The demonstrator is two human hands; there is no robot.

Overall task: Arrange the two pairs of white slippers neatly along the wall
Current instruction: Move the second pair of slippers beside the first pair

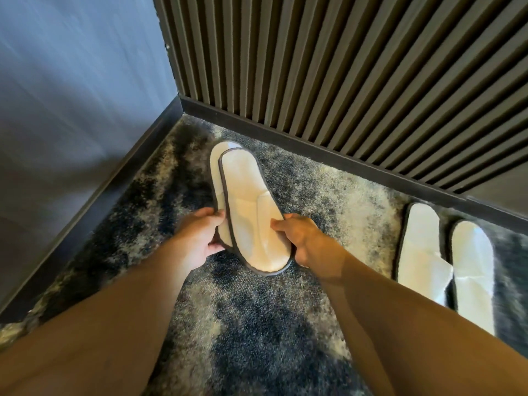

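So most of the shot is taken up by the slatted wall (343,67), dark vertical ribs running across the top and right, with a smooth grey wall (71,81) meeting it at a corner on the left. A dark skirting board (328,155) is run along the base of both. Below that the floor is covered by a mottled grey and cream carpet (243,324), pretty shaggy looking.

Two bare forearms are stretched in from the bottom edge toward the corner. Over on the right, a finished pair of slippers (445,267) is laid side by side on the carpet, just beside the skirting, the two touching or nearly so; the near ends are partly hidden by the right forearm.

The other pair (245,210) is held stacked in the middle, near the corner, one slipper lying over the other and offset a bit so the lower one's far end is seen peeking out. Grey piping is seen round the top one's edge. Whether the far end is resting on the carpet can't really be told.

The left hand (200,238) is curled round the left edge, fingers tucked under. The right hand (300,238) is closed on the right edge, thumb on top.
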